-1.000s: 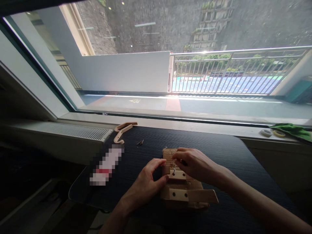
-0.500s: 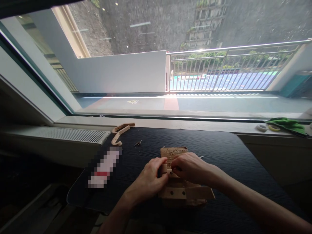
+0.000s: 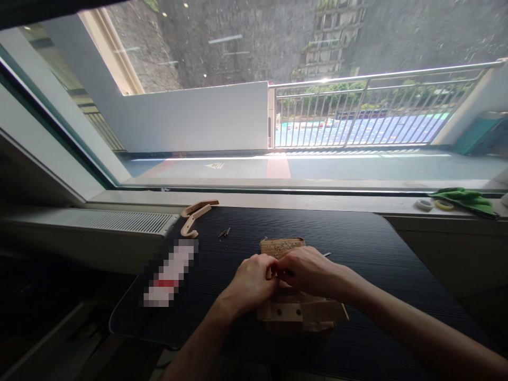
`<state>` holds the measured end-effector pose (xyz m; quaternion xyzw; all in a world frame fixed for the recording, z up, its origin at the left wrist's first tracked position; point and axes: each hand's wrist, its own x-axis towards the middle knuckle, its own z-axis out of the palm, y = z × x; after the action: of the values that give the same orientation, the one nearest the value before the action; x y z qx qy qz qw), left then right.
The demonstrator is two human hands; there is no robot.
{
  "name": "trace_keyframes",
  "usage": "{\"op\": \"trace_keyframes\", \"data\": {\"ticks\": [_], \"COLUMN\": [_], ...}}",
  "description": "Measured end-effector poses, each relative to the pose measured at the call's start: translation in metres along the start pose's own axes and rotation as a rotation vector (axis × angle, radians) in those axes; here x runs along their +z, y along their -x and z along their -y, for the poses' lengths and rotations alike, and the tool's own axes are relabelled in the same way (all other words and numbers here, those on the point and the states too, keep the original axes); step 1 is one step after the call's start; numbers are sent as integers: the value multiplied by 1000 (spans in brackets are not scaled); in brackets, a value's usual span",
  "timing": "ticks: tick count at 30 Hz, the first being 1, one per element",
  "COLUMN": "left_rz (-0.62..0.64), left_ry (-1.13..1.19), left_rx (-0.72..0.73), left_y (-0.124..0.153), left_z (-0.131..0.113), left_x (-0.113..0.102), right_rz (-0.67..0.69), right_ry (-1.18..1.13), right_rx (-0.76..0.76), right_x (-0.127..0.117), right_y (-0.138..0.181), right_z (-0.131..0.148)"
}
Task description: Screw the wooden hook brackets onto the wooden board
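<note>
Wooden board lies beneath the fingers, both ends showing.

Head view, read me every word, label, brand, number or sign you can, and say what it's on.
No words or numbers are readable.
Triangular sign on the outside floor: too small to read.
Pale-and-red item on the black table: pixelated, unreadable.
Wooden board: no lettering shows.

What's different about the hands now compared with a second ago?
The right hand has come nearer the person; the left hand has closed in to meet it over the wooden board. The upright screw is now hidden. The loose fasteners and curved wooden pieces stayed put.
</note>
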<state>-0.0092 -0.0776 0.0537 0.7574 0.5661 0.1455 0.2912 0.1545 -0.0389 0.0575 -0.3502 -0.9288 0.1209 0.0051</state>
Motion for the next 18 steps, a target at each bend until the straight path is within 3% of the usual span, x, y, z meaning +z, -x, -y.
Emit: {"op": "trace_keyframes", "data": {"ticks": [18], "left_rz": [-52], "left_ry": [-242], "left_rx": [41], "left_y": [-10], "left_z": [6], "left_x": [8], "right_rz": [45], "right_ry": [-2], "right_rx": [-17], "right_x": [-2], "right_y": [0], "right_z": [8]}}
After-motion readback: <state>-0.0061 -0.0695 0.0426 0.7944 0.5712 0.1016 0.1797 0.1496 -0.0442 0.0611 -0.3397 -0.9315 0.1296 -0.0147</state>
